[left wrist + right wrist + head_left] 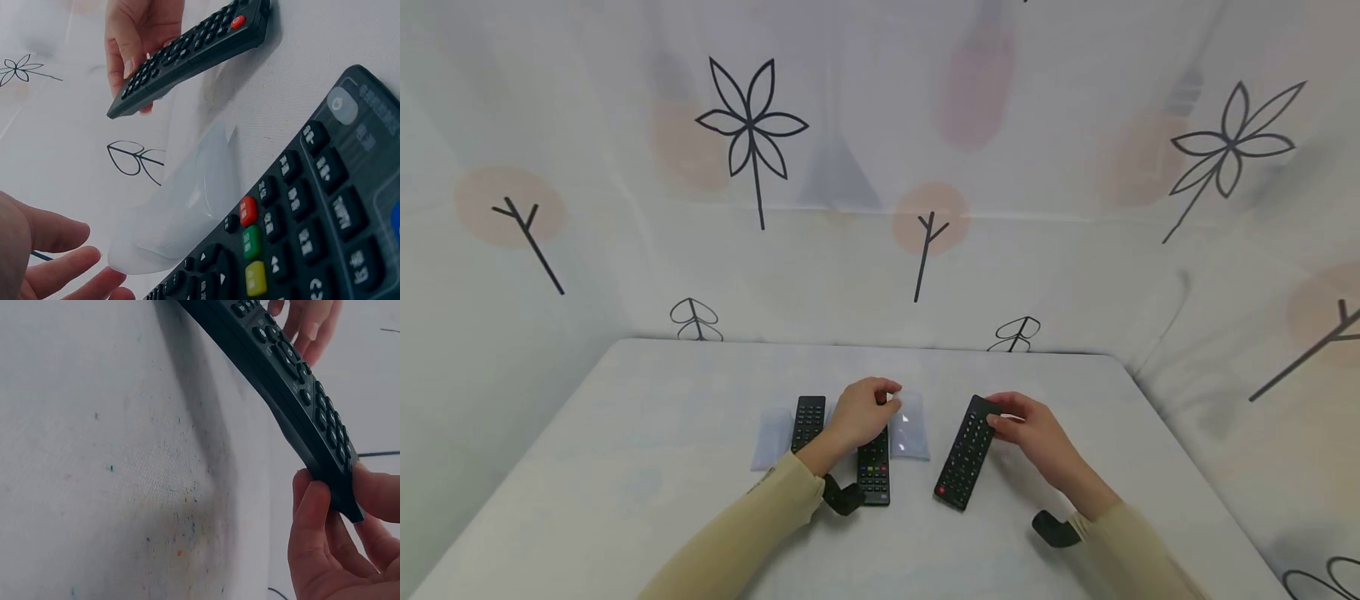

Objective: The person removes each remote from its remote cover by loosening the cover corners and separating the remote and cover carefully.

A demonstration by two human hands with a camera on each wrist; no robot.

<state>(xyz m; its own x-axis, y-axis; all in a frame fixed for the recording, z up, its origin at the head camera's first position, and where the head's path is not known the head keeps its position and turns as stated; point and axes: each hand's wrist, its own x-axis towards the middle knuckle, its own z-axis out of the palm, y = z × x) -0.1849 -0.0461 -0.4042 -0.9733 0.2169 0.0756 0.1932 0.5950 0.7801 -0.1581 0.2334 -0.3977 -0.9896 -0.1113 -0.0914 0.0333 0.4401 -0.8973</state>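
Note:
My right hand (1036, 432) pinches a black remote control (966, 457) by its far end, thumb on the button side and fingers beneath. In the right wrist view this remote (275, 394) tilts above the white table, casting a shadow. Over a second black remote control (872, 482), with red, green and yellow buttons, hovers my left hand (856, 414), hiding its far end. The left wrist view has these fingers (69, 265) apart and holding nothing, close to a clear plastic sleeve (181, 212). That sleeve (912, 429) lies just right of the second remote.
Left of my left hand lies a third black remote control (807, 421), partly covered by the wrist. Beside it is another clear plastic sleeve (772, 439). A patterned cloth (850, 275) hangs behind the white table (662, 442).

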